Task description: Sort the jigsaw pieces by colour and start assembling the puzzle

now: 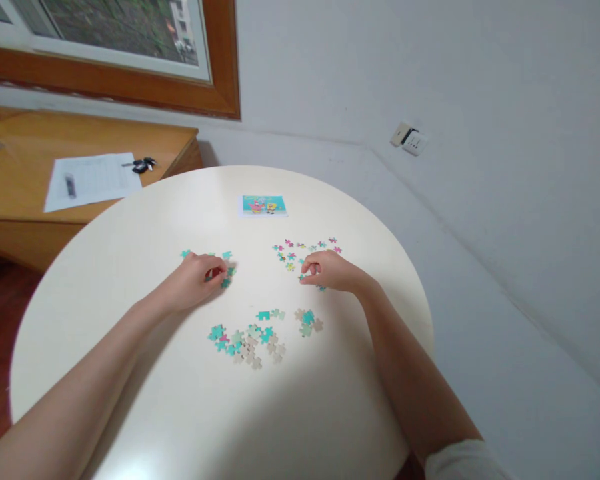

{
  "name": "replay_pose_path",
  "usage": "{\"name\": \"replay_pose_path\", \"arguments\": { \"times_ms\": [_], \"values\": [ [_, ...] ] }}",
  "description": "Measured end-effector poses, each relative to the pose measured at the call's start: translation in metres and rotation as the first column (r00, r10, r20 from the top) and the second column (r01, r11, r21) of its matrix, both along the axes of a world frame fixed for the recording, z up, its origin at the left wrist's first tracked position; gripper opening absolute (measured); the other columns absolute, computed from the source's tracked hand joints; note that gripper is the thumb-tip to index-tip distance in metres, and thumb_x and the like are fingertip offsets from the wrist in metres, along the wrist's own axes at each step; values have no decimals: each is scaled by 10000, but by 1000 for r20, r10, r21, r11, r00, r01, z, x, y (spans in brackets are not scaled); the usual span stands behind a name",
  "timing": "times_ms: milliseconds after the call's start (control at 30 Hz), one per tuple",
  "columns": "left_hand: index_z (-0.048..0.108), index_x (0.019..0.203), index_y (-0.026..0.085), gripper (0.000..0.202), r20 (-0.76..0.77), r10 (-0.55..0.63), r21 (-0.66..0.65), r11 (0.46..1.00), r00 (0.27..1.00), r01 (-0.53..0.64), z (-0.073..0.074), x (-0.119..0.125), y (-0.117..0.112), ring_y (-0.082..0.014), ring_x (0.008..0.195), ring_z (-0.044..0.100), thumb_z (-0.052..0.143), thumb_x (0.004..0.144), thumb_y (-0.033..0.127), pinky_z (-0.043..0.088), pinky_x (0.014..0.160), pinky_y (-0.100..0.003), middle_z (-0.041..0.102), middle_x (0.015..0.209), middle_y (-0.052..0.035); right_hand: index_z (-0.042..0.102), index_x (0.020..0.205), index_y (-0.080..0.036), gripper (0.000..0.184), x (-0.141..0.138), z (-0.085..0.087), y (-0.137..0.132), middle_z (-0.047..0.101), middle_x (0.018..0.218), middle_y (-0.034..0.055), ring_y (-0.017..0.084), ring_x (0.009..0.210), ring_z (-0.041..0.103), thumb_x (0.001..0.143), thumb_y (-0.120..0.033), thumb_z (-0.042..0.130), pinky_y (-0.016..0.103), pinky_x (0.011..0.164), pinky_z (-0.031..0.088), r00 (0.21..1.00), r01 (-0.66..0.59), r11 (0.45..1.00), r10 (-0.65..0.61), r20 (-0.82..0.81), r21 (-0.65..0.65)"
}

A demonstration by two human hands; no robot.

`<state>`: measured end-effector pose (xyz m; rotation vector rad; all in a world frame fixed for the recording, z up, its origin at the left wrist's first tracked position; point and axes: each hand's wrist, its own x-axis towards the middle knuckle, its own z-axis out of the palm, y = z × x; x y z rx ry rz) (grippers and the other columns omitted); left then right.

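My left hand (pixel 196 279) rests on a round cream table (pixel 130 267), fingers curled over a few teal puzzle pieces (pixel 227 255); something small and red shows under the fingertips. My right hand (pixel 330 272) lies to the right, its fingers pinched together at the near edge of a scatter of pink and teal pieces (pixel 305 248). What either pinch holds is too small to name. A loose heap of teal and beige pieces (pixel 253 337) lies nearer to me, between my forearms. A small cartoon reference picture (pixel 263 205) lies at the far side of the table.
A wooden desk (pixel 20 180) stands at the left under a window, bearing a sheet of paper (pixel 90 179) and a bunch of keys (pixel 143 164). White walls meet in a corner behind the table, with a socket (pixel 410 139) on the right wall.
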<state>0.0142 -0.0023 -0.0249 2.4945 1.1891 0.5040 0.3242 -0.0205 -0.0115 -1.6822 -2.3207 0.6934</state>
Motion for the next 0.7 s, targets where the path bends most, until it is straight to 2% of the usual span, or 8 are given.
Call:
{"name": "replay_pose_path", "arguments": {
  "times_ms": [200, 400, 567, 700],
  "values": [
    [656, 704, 152, 245, -16, 1, 10, 1000, 1000, -1, 0, 0, 0, -109, 518, 500, 463, 811, 259, 378, 633, -266, 616, 602, -14, 681, 731, -188, 58, 18, 4, 2, 590, 630, -31, 110, 592, 521, 675, -204, 681, 213, 593, 353, 992, 125, 991, -124, -21, 46],
    [653, 698, 149, 224, 24, -5, -21, 1000, 1000, 5, -3, -1, 1, -99, 506, 479, 479, 796, 250, 344, 571, -248, 603, 593, -15, 699, 776, -181, 113, 21, 4, 2, 582, 632, -30, 110, 591, 514, 664, -187, 688, 219, 605, 349, 993, 114, 993, -114, 25, 9],
    [655, 705, 149, 225, 30, -2, -36, 999, 1000, 3, -2, -1, 1, -110, 511, 486, 481, 800, 255, 345, 585, -263, 600, 597, -20, 699, 764, -173, 88, 20, 5, 1, 576, 640, -25, 108, 595, 511, 678, -177, 681, 219, 607, 352, 992, 119, 993, -118, 49, -5],
    [653, 713, 145, 225, 21, -8, -28, 1000, 1000, 8, -2, -1, 1, -102, 509, 480, 474, 805, 246, 343, 582, -254, 602, 599, -18, 705, 838, -173, 158, 22, 3, 2, 574, 644, -30, 103, 584, 503, 681, -189, 689, 214, 590, 347, 993, 111, 994, -111, 29, -7]
  ]
}}
